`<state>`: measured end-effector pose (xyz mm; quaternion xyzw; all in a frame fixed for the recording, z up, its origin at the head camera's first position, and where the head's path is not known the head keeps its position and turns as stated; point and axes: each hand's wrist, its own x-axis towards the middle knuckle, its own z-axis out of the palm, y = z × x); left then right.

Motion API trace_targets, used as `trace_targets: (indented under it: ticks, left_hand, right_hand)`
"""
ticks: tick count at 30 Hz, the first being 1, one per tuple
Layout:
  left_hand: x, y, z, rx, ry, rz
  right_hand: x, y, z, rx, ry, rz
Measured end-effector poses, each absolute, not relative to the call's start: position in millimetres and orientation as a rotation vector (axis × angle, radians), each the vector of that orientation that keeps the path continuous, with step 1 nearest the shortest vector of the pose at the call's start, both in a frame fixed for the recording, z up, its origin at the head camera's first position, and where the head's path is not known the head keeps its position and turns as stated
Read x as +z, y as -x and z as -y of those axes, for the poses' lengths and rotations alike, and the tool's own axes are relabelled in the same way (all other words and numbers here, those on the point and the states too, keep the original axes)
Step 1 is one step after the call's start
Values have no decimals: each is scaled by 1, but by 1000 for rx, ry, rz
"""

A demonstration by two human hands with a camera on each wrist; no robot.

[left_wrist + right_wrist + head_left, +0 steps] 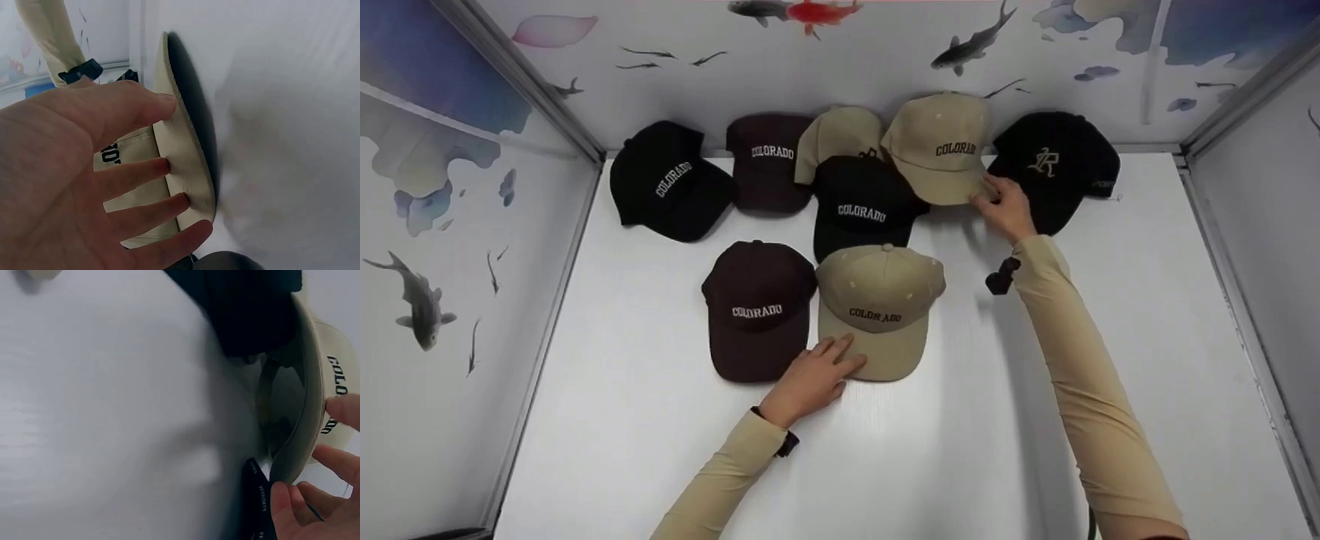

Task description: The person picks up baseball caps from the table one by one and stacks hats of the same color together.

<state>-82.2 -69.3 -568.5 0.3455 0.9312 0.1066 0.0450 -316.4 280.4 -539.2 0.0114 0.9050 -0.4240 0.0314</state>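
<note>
A beige COLORADO cap (885,281) sits at the front of the white table, its brim (179,138) under the spread, nearly straight fingers of my left hand (810,381). My right hand (1009,210) pinches the brim edge of another beige COLORADO cap (941,139) in the back row. In the right wrist view that cap's brim (308,422) is tilted up, showing its dark underside, with the thumb at its lower corner. Left of the front beige cap lies a dark maroon COLORADO cap (757,300). Behind it a black COLORADO cap (866,199) is partly covered.
Along the back wall stand a black COLORADO cap (667,180), a second maroon cap (769,165), a beige cap (836,131) partly hidden, and a black cap with an R emblem (1057,169). Panels with painted fish (420,304) enclose the white table (622,360).
</note>
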Motion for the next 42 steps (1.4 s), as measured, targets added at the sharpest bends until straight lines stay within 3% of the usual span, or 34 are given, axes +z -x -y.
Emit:
trace_targets:
  ticks: [9, 15, 29, 42]
  left_hand:
    - [-565, 83, 70, 235, -1085, -2897]
    - [-565, 82, 71, 252, -1067, -2880]
    - [-563, 80, 70, 263, -1051, -2841]
    - [-563, 88, 64, 278, -1085, -2840]
  right_hand:
    - [-550, 310, -268, -1151, 94, -2826]
    - [-537, 308, -263, -997, 115, -2767]
    - [-480, 369, -242, -437, 310, -2813]
    - [-496, 373, -261, -130, 414, -3003]
